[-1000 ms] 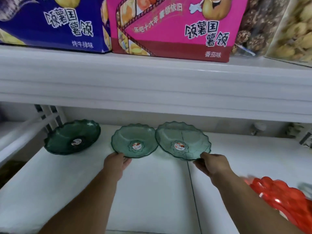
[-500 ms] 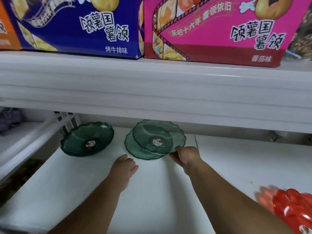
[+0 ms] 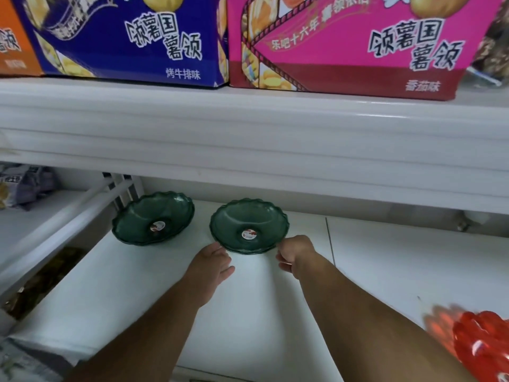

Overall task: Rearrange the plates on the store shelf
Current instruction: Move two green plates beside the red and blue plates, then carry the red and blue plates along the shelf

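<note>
We are noting: scalloped translucent green plastic plate (image 3: 249, 226) now nested on its twin, mid-shelf, no longer side by side. Left hand (image 3: 210, 267) relaxing open beside rim; right hand (image 3: 296, 255) apparently releasing rim, fingers loosely curled. Stacking step looking done.

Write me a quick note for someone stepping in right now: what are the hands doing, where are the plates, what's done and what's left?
Left hand: open, fingers at the near rim of the green stack, no grip on it.
Right hand: at the stack's right rim; whether it holds the rim cannot be told.
Plates: the stack sits mid-shelf; a dark green plate stands apart to its left; a red plate lies at the far right.
Done: the two light green plates, side by side a second ago, are now stacked.
Left: probably gathering the dark green and red plates.
</note>
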The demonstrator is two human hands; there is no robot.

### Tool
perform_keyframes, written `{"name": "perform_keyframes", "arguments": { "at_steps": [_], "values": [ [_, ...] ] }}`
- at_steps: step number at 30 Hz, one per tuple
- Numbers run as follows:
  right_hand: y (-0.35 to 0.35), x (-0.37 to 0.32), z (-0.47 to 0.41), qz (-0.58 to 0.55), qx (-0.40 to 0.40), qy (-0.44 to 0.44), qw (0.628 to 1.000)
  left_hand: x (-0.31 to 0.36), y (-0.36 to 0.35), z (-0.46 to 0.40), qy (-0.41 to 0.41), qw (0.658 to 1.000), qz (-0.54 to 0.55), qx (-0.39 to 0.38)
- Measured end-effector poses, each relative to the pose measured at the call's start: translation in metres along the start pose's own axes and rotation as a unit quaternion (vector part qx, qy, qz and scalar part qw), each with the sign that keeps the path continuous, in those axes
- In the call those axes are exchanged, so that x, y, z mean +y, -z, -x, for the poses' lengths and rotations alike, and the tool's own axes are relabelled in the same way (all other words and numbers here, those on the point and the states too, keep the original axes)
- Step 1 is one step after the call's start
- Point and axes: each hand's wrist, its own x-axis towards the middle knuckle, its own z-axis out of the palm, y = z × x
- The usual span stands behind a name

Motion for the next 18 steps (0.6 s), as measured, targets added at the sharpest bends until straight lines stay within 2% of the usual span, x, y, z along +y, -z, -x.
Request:
{"name": "perform_keyframes", "arguments": {
  "at_steps": [2, 4, 6, 9, 13, 18],
  "values": [
    [0.008, 0.006, 0.005, 0.041, -0.001, 0.011, 0.999, -0.003, -0.01, 0.003, 0.001, 0.998, -0.028, 0.048],
    [0.019, 0.011, 0.012, 0.089, -0.007, 0.028, 0.996, -0.005, -0.022, 0.006, 0.001, 0.987, -0.123, 0.102],
    [0.033, 0.012, 0.022, 0.177, -0.028, 0.069, 0.981, -0.003, -0.038, 0.013, -0.017, 0.954, -0.284, 0.096],
    [0.054, 0.012, 0.04, 0.272, -0.041, 0.132, 0.952, 0.003, -0.067, 0.029, -0.061, 0.883, -0.463, 0.056],
    [0.09, 0.024, 0.067, 0.416, -0.075, 0.215, 0.88, 0.013, -0.113, 0.051, -0.066, 0.803, -0.591, 0.028],
    [0.139, 0.04, 0.092, 0.536, -0.054, 0.295, 0.789, 0.015, -0.174, 0.075, -0.067, 0.753, -0.655, 0.025]
  ]
}}
